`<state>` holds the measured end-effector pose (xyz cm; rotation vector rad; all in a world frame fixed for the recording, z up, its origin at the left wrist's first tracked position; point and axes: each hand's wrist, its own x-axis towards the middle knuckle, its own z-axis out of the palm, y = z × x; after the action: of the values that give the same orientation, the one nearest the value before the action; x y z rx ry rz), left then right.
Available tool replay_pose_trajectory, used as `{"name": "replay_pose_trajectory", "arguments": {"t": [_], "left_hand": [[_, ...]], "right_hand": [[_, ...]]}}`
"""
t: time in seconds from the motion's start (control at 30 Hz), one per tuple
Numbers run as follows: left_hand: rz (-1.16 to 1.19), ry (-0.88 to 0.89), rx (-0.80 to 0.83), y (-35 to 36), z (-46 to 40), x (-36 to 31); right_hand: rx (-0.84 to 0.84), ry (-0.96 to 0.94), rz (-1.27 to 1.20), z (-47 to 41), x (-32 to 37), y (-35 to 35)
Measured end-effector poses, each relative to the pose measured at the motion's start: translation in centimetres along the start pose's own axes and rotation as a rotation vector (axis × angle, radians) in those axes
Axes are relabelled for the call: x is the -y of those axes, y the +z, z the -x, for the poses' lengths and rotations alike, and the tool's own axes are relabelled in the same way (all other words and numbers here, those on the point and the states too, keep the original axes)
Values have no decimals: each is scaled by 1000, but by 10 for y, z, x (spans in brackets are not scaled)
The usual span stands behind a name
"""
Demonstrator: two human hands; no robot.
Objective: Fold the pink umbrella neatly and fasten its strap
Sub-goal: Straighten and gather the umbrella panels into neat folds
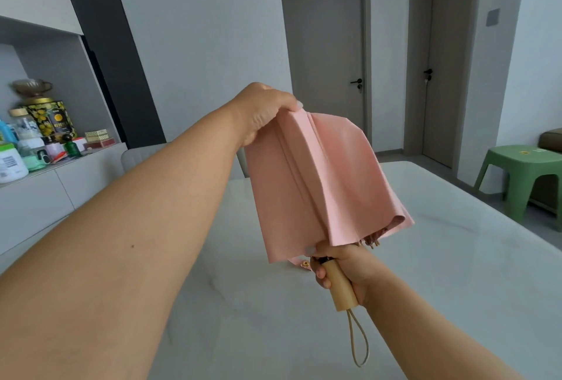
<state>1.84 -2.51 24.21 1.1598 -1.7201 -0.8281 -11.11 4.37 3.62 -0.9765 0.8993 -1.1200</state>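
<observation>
I hold the pink umbrella (319, 179) collapsed above the white marble table (441, 258), tip up and tilted left. My left hand (264, 112) pinches the top end of the pink canopy, whose flaps hang loose. My right hand (343, 267) grips the pale wooden handle (340, 285) just under the canopy's lower edge. A beige wrist loop (360, 343) dangles from the handle's end. The strap's end with a small gold snap (304, 264) pokes out unfastened beneath the fabric, left of my right hand.
A white sideboard (60, 179) at the left carries several jars, bottles and tins. A grey chair back (143, 157) stands behind the table. A green plastic stool (523, 175) sits at the right. Two grey doors are closed in the far wall.
</observation>
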Motion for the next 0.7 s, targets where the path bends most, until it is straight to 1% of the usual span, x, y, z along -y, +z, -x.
{"name": "replay_pose_trajectory", "arguments": {"t": [0.1, 0.13, 0.3, 0.37, 0.43, 0.5, 0.57, 0.63, 0.7], "left_hand": [[101, -8, -113, -2, 0, -1], [66, -8, -160, -1, 1, -2], [-353, 19, -350, 21, 7, 4], [-452, 19, -393, 32, 11, 8], [-491, 18, -422, 35, 11, 13], [-492, -16, -433, 32, 9, 21], [-413, -61, -460, 29, 5, 34], [-310, -60, -514, 27, 3, 47], [-271, -17, -550, 25, 4, 58]], "right_hand": [[-10, -11, 6, 2, 2, 1], [-15, -10, 11, 3, 2, 2], [-93, -3, 52, -1, 1, 5], [-119, -23, 76, -2, -1, 6], [-132, -45, 60, -1, -1, 7], [-119, -64, 28, 0, -1, 7], [-88, -72, -5, 2, 1, 6], [-40, -76, -61, 4, 3, 5], [38, -89, -117, 8, 6, 6]]}}
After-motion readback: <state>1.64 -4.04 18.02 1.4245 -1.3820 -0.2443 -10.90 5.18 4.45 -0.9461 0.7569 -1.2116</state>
